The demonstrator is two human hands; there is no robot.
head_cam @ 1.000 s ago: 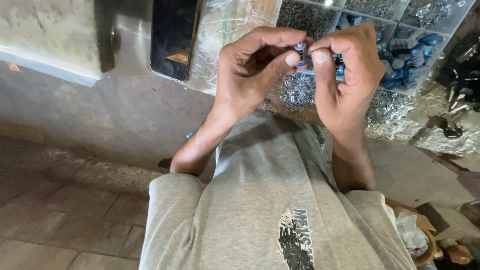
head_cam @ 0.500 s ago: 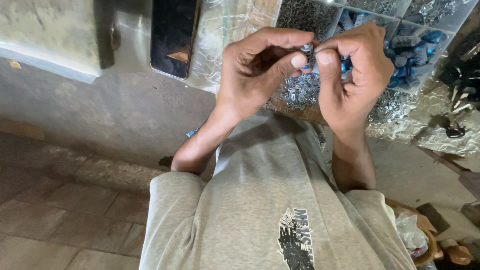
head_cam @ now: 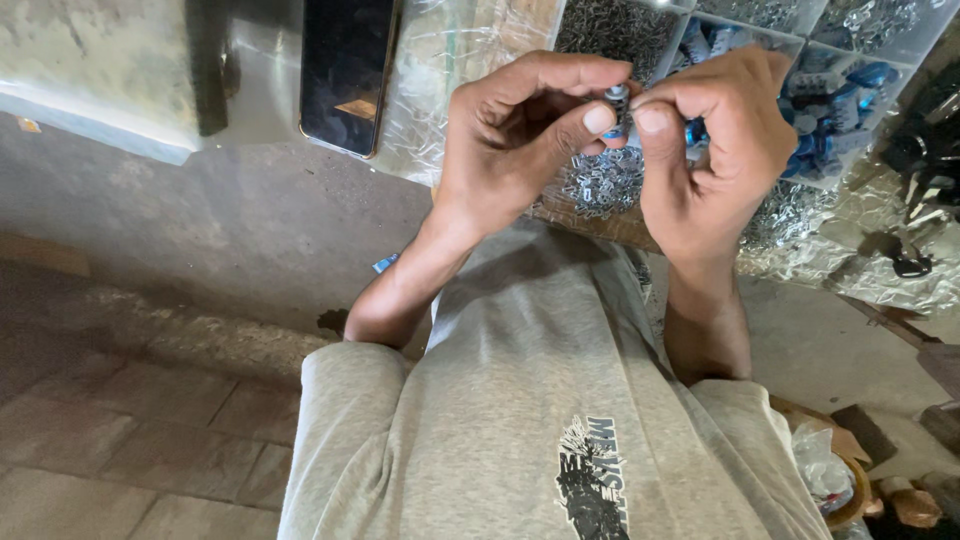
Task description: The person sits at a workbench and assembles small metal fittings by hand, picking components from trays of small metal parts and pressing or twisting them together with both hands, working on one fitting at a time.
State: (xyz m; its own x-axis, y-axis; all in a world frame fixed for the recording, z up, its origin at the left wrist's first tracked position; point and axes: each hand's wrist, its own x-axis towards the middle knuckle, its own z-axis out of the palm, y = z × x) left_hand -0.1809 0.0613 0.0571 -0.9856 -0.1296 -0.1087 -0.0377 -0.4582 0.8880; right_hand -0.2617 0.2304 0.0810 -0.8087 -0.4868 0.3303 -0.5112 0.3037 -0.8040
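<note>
This looks like a small workshop: a far compartment tray (head_cam: 690, 30) holds heaps of small metal parts (head_cam: 605, 185) and blue pieces (head_cam: 835, 95), above a rough concrete wall (head_cam: 200, 230) and worn brick floor (head_cam: 120, 440).

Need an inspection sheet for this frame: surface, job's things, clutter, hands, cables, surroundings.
Surface: bench edge, wrapped in clear plastic sheet.
Job's things: small metal part pinched between both hands; divided tray holds silver bits and blue pieces.
Clutter: dark phone lying on the bench; crumpled bag at lower right.
Hands: left hand and right hand both closed on the part, thumbs nearly meeting.
Cables: nothing seen.
Surroundings: brick floor, concrete wall, grey shirt.
</note>
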